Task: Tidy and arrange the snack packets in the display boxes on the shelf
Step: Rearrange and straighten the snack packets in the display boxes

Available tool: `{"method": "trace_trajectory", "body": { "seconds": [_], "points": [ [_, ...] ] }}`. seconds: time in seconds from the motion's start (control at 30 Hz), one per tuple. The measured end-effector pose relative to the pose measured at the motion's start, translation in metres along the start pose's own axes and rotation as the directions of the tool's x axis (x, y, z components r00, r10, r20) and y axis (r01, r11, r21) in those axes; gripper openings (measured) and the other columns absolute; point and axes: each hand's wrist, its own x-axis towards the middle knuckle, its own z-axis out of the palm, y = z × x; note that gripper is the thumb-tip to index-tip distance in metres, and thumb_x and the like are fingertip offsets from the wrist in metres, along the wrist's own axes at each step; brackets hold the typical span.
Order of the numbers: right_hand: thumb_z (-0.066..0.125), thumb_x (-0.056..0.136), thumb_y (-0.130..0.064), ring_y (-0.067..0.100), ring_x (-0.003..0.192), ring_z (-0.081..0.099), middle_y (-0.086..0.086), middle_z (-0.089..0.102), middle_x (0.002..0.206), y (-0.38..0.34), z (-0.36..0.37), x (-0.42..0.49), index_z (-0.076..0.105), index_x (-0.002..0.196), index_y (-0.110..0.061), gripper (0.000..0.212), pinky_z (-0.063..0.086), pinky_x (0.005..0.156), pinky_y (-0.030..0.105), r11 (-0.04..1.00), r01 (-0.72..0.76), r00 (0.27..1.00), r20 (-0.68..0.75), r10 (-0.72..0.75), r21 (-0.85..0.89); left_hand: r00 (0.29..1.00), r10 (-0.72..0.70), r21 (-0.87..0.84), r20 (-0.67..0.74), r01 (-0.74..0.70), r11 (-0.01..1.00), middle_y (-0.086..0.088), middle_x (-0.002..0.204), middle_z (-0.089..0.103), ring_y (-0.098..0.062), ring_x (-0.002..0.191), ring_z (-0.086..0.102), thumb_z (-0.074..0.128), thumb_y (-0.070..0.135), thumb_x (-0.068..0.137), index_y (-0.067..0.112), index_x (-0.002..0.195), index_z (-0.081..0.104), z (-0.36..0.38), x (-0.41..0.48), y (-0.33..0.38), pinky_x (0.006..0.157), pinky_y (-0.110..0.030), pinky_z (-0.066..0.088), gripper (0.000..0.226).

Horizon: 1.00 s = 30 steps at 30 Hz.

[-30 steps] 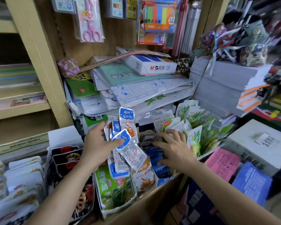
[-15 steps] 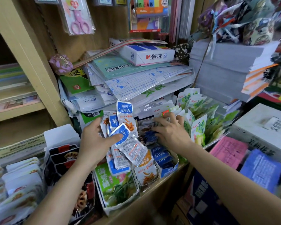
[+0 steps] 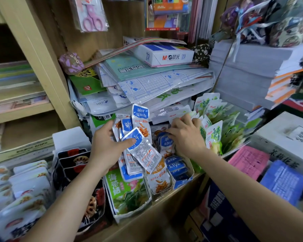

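Observation:
My left hand (image 3: 105, 147) grips a fanned bunch of blue-and-white fish snack packets (image 3: 140, 147), thumb across the front one, above a green display box (image 3: 129, 198). My right hand (image 3: 185, 137) reaches palm down into the back of the blue display box (image 3: 182, 179), fingers curled among dark and blue packets (image 3: 166, 142); whether it holds one is hidden. An orange-printed packet box (image 3: 159, 184) stands between the two boxes. Green-and-white packets (image 3: 213, 133) stand upright just right of my right hand.
Stacked papers and an M&G paper ream (image 3: 164, 55) overhang the boxes from behind. Black snack packets (image 3: 72, 159) and white ones (image 3: 24, 186) fill boxes at left. A white carton (image 3: 287, 137), pink (image 3: 248, 159) and blue (image 3: 283, 180) pads lie at right.
My right hand moved from the front of the blue box up and back toward the rear packets. My left hand kept its bunch of packets almost still.

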Motion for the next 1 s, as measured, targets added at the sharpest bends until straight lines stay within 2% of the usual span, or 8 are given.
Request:
{"method": "trace_trajectory", "body": {
  "seconds": [0.07,0.2,0.3,0.4,0.57,0.7,0.87,1.0],
  "points": [
    [0.078,0.080,-0.024,0.030,0.100,0.041,-0.002,0.062,0.096,-0.002,0.001,-0.001,0.077,0.098,-0.023,0.019,0.025,0.078,0.042,0.999,-0.011,0.998,0.054,0.013,-0.039,1.000,0.021,0.005,0.002,-0.021,1.000,0.001,0.134,0.064,-0.020,0.123,0.059,0.088,0.055,0.047,0.020,0.140,0.053,0.000,0.000,0.000,0.099,-0.053,0.052,0.105],
    [0.079,0.074,-0.033,0.025,0.100,0.041,-0.005,0.067,0.099,-0.001,-0.007,-0.004,0.064,0.110,-0.021,0.041,0.023,0.079,0.041,0.998,-0.043,0.997,0.054,0.046,-0.055,1.000,0.017,-0.004,0.012,-0.017,1.000,-0.001,0.138,0.062,-0.020,0.126,0.057,0.095,0.032,0.063,0.016,0.142,0.052,0.000,0.001,0.001,0.104,-0.052,0.049,0.092],
    [0.079,0.071,-0.027,0.025,0.096,0.043,-0.002,0.070,0.086,0.000,-0.007,-0.010,0.058,0.095,-0.018,0.034,0.022,0.078,0.040,0.998,-0.060,0.998,-0.007,0.060,-0.002,1.000,0.019,-0.002,0.005,-0.019,1.000,-0.001,0.138,0.062,-0.020,0.127,0.056,0.095,0.031,0.062,0.015,0.142,0.052,-0.001,0.001,0.003,0.105,-0.051,0.048,0.092],
    [0.083,0.070,-0.025,0.025,0.094,0.044,-0.006,0.069,0.076,0.004,-0.004,-0.016,0.064,0.085,-0.018,0.026,0.022,0.078,0.039,0.996,0.021,1.000,0.003,-0.021,0.088,1.000,0.028,-0.004,0.008,-0.028,1.000,0.008,0.116,0.072,-0.010,0.108,0.066,0.092,0.014,0.068,0.017,0.128,0.062,0.000,-0.002,0.005,0.095,-0.042,0.055,0.067],
    [0.083,0.068,-0.048,0.029,0.125,0.037,-0.006,0.067,0.118,0.014,-0.021,-0.031,0.063,0.127,-0.029,0.065,0.024,0.094,0.046,0.970,0.133,0.940,0.283,-0.188,0.205,0.998,0.055,0.003,0.011,-0.055,0.998,0.020,0.097,0.072,0.007,0.085,0.068,0.088,0.004,0.071,0.018,0.114,0.067,0.001,-0.005,0.009,0.071,-0.019,0.055,0.050],
    [0.074,0.061,-0.072,0.032,0.140,0.012,-0.010,0.040,0.147,0.013,-0.029,-0.036,0.048,0.138,-0.045,0.084,0.008,0.114,0.060,0.965,0.259,0.826,0.510,-0.242,0.038,0.998,0.058,0.015,0.013,-0.058,0.998,0.017,0.102,0.072,0.006,0.088,0.068,0.089,0.006,0.071,0.017,0.120,0.066,0.001,-0.007,0.010,0.075,-0.023,0.055,0.055],
    [0.065,0.053,-0.083,0.039,0.145,0.011,0.006,0.033,0.143,0.006,-0.017,-0.039,0.053,0.134,-0.044,0.091,0.001,0.116,0.066,0.926,0.366,0.801,0.538,-0.262,-0.093,0.998,0.055,0.022,0.012,-0.055,0.998,0.016,0.102,0.072,0.005,0.089,0.068,0.088,0.007,0.071,0.018,0.119,0.066,0.002,-0.009,0.011,0.082,-0.032,0.058,0.054],
    [0.071,0.056,-0.076,0.039,0.146,0.014,0.004,0.038,0.141,0.009,-0.020,-0.040,0.062,0.122,-0.044,0.074,0.000,0.116,0.063,0.932,0.358,0.810,0.513,-0.284,-0.048,0.999,0.053,0.024,0.007,-0.053,0.998,0.013,0.106,0.073,-0.006,0.099,0.069,0.089,0.010,0.071,0.018,0.119,0.066,0.001,-0.008,0.011,0.091,-0.044,0.058,0.054]
  ]
}}
